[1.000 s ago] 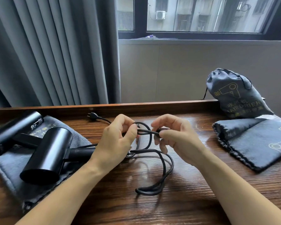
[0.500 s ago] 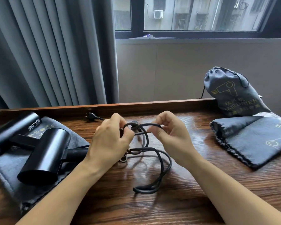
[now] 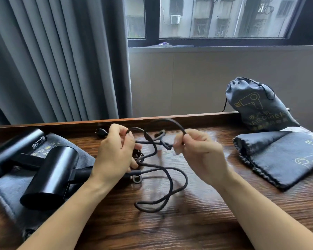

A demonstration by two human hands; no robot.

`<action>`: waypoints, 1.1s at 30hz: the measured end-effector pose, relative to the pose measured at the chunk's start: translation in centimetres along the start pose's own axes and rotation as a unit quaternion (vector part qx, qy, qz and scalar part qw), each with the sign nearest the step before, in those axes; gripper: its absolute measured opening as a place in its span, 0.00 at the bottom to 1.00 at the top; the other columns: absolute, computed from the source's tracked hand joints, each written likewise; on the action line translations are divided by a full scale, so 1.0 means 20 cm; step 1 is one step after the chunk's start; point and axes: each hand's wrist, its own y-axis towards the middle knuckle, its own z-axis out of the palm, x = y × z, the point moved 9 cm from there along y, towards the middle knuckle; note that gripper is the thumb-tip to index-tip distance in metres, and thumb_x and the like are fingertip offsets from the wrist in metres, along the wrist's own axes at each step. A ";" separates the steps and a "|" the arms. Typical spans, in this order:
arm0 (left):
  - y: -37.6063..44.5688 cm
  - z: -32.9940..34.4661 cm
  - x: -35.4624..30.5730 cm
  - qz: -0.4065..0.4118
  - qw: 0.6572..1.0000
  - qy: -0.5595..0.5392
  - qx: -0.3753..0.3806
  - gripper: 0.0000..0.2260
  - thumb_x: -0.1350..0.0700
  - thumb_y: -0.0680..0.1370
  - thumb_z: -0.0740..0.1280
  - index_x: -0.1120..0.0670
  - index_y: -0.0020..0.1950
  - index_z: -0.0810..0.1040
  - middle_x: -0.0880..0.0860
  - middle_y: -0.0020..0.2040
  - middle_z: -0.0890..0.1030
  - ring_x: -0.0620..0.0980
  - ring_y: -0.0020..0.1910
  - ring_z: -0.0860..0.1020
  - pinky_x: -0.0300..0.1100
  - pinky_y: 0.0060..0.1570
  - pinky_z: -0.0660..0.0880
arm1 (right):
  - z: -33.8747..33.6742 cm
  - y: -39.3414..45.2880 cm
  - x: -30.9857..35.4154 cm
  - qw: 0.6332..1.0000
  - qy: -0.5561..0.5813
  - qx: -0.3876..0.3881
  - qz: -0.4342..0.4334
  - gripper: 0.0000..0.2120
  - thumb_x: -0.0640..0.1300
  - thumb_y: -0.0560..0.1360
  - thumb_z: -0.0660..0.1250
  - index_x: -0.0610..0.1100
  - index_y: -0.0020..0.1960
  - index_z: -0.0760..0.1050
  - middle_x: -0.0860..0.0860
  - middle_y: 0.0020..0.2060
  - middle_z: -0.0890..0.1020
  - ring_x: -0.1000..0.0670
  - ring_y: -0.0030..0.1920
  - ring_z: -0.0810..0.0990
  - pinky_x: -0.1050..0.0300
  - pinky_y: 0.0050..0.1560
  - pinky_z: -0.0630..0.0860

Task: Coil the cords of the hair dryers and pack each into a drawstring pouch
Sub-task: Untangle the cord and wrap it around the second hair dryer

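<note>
A black hair dryer (image 3: 49,179) lies on a flat grey pouch (image 3: 4,193) at the left, with a second black dryer (image 3: 13,148) behind it. The near dryer's black cord (image 3: 170,192) loops over the wooden table (image 3: 188,222). My left hand (image 3: 114,156) grips gathered turns of the cord. My right hand (image 3: 197,152) pinches a raised arc of the same cord. The plug (image 3: 101,132) lies near the table's back edge.
A filled grey drawstring pouch (image 3: 258,105) stands at the back right. Flat grey pouches (image 3: 278,157) lie in front of it. A raised wooden lip (image 3: 188,118) runs along the table's back, with grey curtains (image 3: 52,60) behind at the left.
My right hand has moved right and lifted a cord loop into a higher arc. My left hand keeps its hold on the gathered turns.
</note>
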 end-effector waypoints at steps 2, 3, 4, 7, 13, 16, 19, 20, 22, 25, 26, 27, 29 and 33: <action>0.00 0.02 0.03 -0.053 0.995 -0.082 0.023 0.03 0.53 0.87 0.59 0.51 0.54 0.69 0.58 0.44 0.85 0.57 0.28 0.84 0.50 0.25 0.81 | -0.01 0.00 0.02 0.999 0.032 0.018 0.012 0.16 0.46 0.77 0.60 0.40 0.42 0.83 0.44 0.29 0.74 0.46 0.35 0.69 0.55 0.47 0.68; 0.00 0.04 0.04 -0.070 0.990 -0.118 0.033 0.03 0.54 0.87 0.58 0.52 0.55 0.68 0.58 0.46 0.86 0.60 0.30 0.84 0.52 0.27 0.82 | -0.02 0.00 0.01 1.000 0.005 0.015 0.018 0.20 0.52 0.79 0.60 0.39 0.44 0.83 0.44 0.26 0.70 0.45 0.35 0.66 0.57 0.48 0.69; 0.00 0.05 0.05 -0.083 0.985 -0.145 0.042 0.04 0.54 0.88 0.57 0.53 0.57 0.68 0.59 0.47 0.87 0.62 0.31 0.85 0.54 0.29 0.83 | -0.03 0.00 -0.01 0.999 -0.032 0.005 0.023 0.22 0.56 0.79 0.61 0.39 0.45 0.84 0.45 0.24 0.67 0.45 0.33 0.64 0.60 0.49 0.70; 0.00 0.05 0.06 -0.089 0.982 -0.161 0.049 0.03 0.53 0.88 0.57 0.52 0.58 0.68 0.62 0.46 0.86 0.64 0.32 0.85 0.54 0.31 0.83 | -0.02 0.01 -0.02 0.999 -0.052 -0.010 0.012 0.14 0.47 0.79 0.63 0.42 0.47 0.85 0.50 0.23 0.67 0.46 0.31 0.60 0.59 0.45 0.66; 0.01 0.02 0.04 -0.069 0.992 -0.105 0.031 0.03 0.54 0.88 0.58 0.51 0.56 0.70 0.55 0.38 0.87 0.58 0.27 0.82 0.48 0.25 0.79 | -0.01 0.01 0.05 0.987 0.154 0.053 0.011 0.22 0.55 0.81 0.62 0.36 0.53 0.84 0.49 0.20 0.66 0.49 0.26 0.70 0.53 0.42 0.71; 0.01 0.03 0.06 -0.078 0.992 -0.094 0.024 0.04 0.55 0.87 0.58 0.52 0.55 0.71 0.56 0.37 0.86 0.59 0.28 0.82 0.53 0.30 0.81 | -0.01 0.01 -0.03 0.993 0.060 0.054 0.084 0.30 0.63 0.81 0.56 0.39 0.50 0.84 0.51 0.18 0.63 0.55 0.17 0.58 0.61 0.26 0.61; 0.02 0.01 0.10 -0.094 0.993 -0.070 0.005 0.04 0.54 0.87 0.59 0.52 0.54 0.71 0.57 0.35 0.85 0.53 0.25 0.80 0.52 0.30 0.81 | 0.03 0.00 -0.03 0.989 0.057 0.113 0.073 0.18 0.54 0.81 0.67 0.38 0.51 0.82 0.51 0.22 0.69 0.56 0.20 0.60 0.63 0.26 0.61; 0.03 0.00 0.12 -0.103 0.993 -0.060 0.000 0.04 0.54 0.86 0.59 0.52 0.54 0.71 0.57 0.34 0.85 0.52 0.24 0.80 0.50 0.28 0.80 | 0.03 0.00 -0.01 0.987 0.081 0.128 0.060 0.15 0.52 0.80 0.70 0.38 0.50 0.81 0.51 0.25 0.72 0.55 0.22 0.63 0.62 0.27 0.63; 0.04 0.00 0.14 -0.117 0.992 -0.040 -0.001 0.04 0.54 0.86 0.59 0.53 0.53 0.71 0.55 0.33 0.84 0.52 0.24 0.80 0.44 0.24 0.77 | 0.02 0.00 0.02 0.980 0.133 0.143 0.040 0.10 0.46 0.79 0.71 0.38 0.50 0.79 0.49 0.32 0.74 0.54 0.27 0.65 0.62 0.31 0.65; 0.04 0.01 0.14 -0.109 0.994 -0.028 0.010 0.04 0.54 0.86 0.60 0.53 0.53 0.71 0.55 0.32 0.83 0.53 0.25 0.81 0.42 0.22 0.74 | 0.03 0.00 0.02 0.974 0.159 0.151 0.062 0.14 0.49 0.81 0.66 0.37 0.51 0.79 0.50 0.28 0.63 0.54 0.27 0.57 0.59 0.29 0.57; 0.03 0.02 0.13 -0.101 0.994 -0.023 0.016 0.04 0.54 0.86 0.60 0.52 0.53 0.71 0.55 0.32 0.83 0.54 0.26 0.82 0.42 0.23 0.75 | 0.02 0.00 0.00 0.977 0.145 0.138 0.080 0.19 0.54 0.82 0.65 0.36 0.53 0.80 0.52 0.25 0.60 0.54 0.25 0.55 0.59 0.28 0.55; 0.03 0.03 0.12 -0.093 0.995 -0.018 0.021 0.04 0.54 0.86 0.61 0.52 0.53 0.71 0.55 0.32 0.83 0.53 0.27 0.82 0.42 0.24 0.76 | 0.00 0.00 -0.02 0.981 0.124 0.121 0.090 0.23 0.58 0.81 0.65 0.37 0.54 0.80 0.53 0.23 0.57 0.55 0.24 0.54 0.59 0.27 0.54; 0.02 0.02 0.11 -0.080 0.996 -0.008 0.025 0.03 0.54 0.86 0.61 0.51 0.53 0.72 0.55 0.32 0.83 0.53 0.27 0.83 0.43 0.24 0.77 | -0.01 0.01 -0.02 0.985 0.101 0.111 0.084 0.23 0.58 0.79 0.69 0.37 0.55 0.81 0.54 0.22 0.58 0.56 0.23 0.54 0.61 0.26 0.55; 0.03 0.02 0.11 -0.071 0.997 0.003 0.028 0.04 0.52 0.86 0.61 0.50 0.54 0.71 0.54 0.32 0.84 0.52 0.27 0.83 0.43 0.25 0.77 | 0.02 0.01 0.01 0.980 0.133 0.138 0.044 0.14 0.50 0.79 0.72 0.38 0.49 0.76 0.50 0.30 0.68 0.52 0.29 0.58 0.61 0.30 0.61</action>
